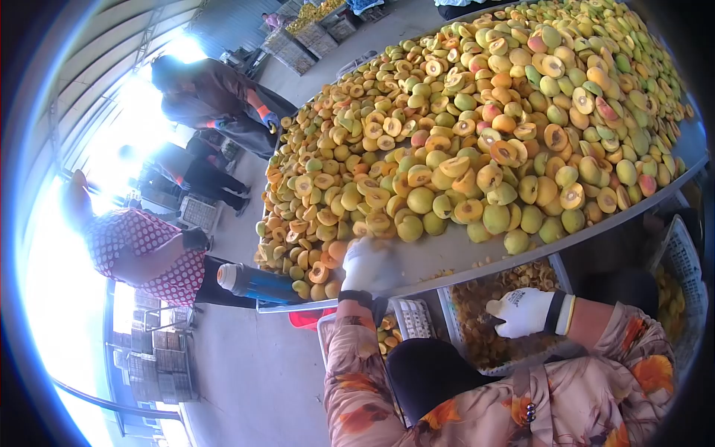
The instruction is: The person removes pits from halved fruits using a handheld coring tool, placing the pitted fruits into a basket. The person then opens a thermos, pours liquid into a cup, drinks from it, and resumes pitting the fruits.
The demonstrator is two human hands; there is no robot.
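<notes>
My left hand (363, 265), in a white glove, reaches to the near edge of the table (447, 253), beside halved apricots (319, 273). Its fingers are smeared by motion, and whether they hold anything is unclear. My right hand (521, 312), also white-gloved, is over a crate (450, 313) containing brownish pieces that look like apricot pits or scraps. Its fingers curl toward the thumb; anything between them is too small to make out. A large heap of whole and halved apricots (462, 149) covers most of the table.
A blue flask (261, 283) lies at the table's left corner. A white basket (415, 319) with apricot halves stands by my left forearm, and a pale blue crate (681, 276) at far right. Several people work at left; one wears a dotted garment (149, 253). Stacked crates (167, 357) stand behind.
</notes>
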